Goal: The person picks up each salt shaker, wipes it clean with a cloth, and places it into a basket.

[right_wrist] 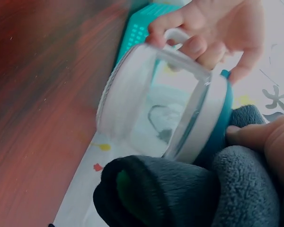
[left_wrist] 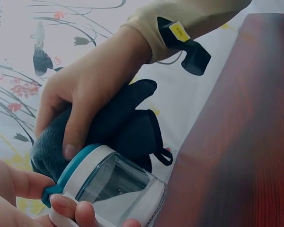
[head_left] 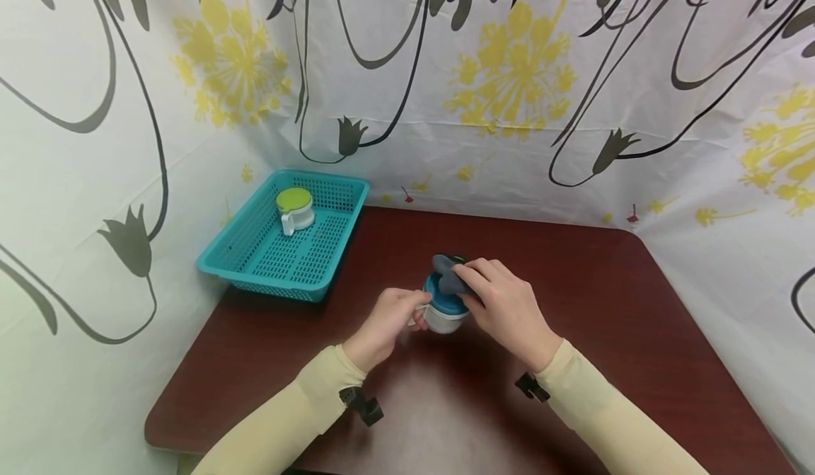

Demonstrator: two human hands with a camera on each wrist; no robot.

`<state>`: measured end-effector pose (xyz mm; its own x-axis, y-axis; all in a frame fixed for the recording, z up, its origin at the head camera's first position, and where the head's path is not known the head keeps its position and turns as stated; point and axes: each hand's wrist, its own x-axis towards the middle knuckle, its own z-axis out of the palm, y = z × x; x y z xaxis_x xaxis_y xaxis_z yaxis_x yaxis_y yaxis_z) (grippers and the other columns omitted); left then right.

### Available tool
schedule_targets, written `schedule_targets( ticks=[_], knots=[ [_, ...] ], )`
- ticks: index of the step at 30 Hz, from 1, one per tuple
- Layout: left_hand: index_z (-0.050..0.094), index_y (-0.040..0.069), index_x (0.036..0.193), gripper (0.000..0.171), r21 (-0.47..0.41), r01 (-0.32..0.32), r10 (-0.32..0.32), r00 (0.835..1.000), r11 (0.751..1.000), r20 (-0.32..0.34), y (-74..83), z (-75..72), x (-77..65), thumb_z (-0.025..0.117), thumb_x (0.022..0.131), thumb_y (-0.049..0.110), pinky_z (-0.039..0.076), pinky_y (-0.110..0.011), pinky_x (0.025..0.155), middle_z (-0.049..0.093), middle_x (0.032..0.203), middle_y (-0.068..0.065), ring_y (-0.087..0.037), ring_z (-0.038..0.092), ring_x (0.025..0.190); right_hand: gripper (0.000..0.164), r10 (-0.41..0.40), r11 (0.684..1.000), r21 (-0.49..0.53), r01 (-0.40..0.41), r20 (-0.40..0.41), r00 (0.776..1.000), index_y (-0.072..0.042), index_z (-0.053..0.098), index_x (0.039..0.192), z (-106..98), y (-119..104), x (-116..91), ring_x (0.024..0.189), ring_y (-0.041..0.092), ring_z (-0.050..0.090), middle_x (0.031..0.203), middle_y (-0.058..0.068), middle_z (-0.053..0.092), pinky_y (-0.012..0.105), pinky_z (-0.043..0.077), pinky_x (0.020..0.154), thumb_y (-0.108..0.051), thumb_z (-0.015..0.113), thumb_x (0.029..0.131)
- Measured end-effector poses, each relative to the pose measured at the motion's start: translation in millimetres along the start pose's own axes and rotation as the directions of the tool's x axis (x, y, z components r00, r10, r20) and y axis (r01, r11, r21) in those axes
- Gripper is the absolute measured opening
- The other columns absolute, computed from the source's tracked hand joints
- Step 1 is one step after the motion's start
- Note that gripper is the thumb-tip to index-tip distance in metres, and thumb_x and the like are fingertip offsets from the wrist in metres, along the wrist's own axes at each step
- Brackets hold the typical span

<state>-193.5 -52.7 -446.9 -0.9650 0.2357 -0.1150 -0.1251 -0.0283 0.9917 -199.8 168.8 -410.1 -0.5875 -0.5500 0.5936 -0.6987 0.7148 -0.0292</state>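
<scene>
A clear jar (head_left: 443, 323) with a white collar, a side handle and a blue lid (head_left: 451, 306) is held above the table. My left hand (head_left: 385, 321) grips it by the handle, thumb at the lid's small tab (left_wrist: 52, 193). On the lid's far side, my right hand (head_left: 511, 313) holds a bunched dark grey cloth (head_left: 460, 285) against the lid. The right wrist view shows the jar tilted, its glass wall (right_wrist: 173, 101) see-through and whitish near the base. One cloth fold (right_wrist: 156, 189) hangs beside the glass, and a hanging loop (left_wrist: 164, 157) sticks out from the cloth.
A turquoise perforated basket (head_left: 264, 282) stands at the table's back left. Inside it is a similar jar with a green lid (head_left: 294, 199). The dark red-brown table (head_left: 573, 284) is backed by white patterned curtains (head_left: 414, 93) at the rear and sides.
</scene>
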Motion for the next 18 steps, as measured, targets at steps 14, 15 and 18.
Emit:
schedule_targets(
  ticks=[14,15,18],
  knots=[
    [0.052,0.003,0.065,0.029,-0.026,0.011,-0.011,1.0,1.0,0.009,-2.0,0.7,5.8,0.058,0.089,0.017,0.051,-0.038,0.073,0.049,0.062,-0.009,-0.024,0.059,0.069,0.043,-0.072,0.997,0.037,0.072,-0.006,0.997,-0.015,0.068,0.126,-4.9,-12.8,-2.2,0.106,0.018,0.06,0.117,0.0,0.063,0.037,0.058,0.076,-0.011,0.079,0.084],
    [0.051,0.003,0.064,0.029,-0.024,0.005,-0.005,1.0,1.0,0.015,-2.2,1.3,5.3,0.058,0.089,0.017,0.05,-0.036,0.072,0.048,0.062,-0.009,-0.024,0.059,0.069,0.043,-0.074,0.996,0.042,0.074,-0.009,0.997,-0.014,0.069,0.126,-4.9,-13.1,-1.8,0.106,0.019,0.06,0.117,0.001,0.063,0.037,0.057,0.076,-0.011,0.08,0.084],
    [0.049,0.004,0.063,0.031,-0.015,-0.01,0.01,0.999,1.0,0.035,-2.5,3.7,3.0,0.057,0.089,0.018,0.049,-0.034,0.07,0.046,0.062,-0.01,-0.026,0.058,0.07,0.044,-0.071,0.996,0.051,0.072,-0.008,0.997,-0.014,0.069,0.126,-4.5,-14.3,-0.8,0.105,0.019,0.06,0.117,0.001,0.063,0.036,0.057,0.079,-0.01,0.08,0.084]
  ],
)
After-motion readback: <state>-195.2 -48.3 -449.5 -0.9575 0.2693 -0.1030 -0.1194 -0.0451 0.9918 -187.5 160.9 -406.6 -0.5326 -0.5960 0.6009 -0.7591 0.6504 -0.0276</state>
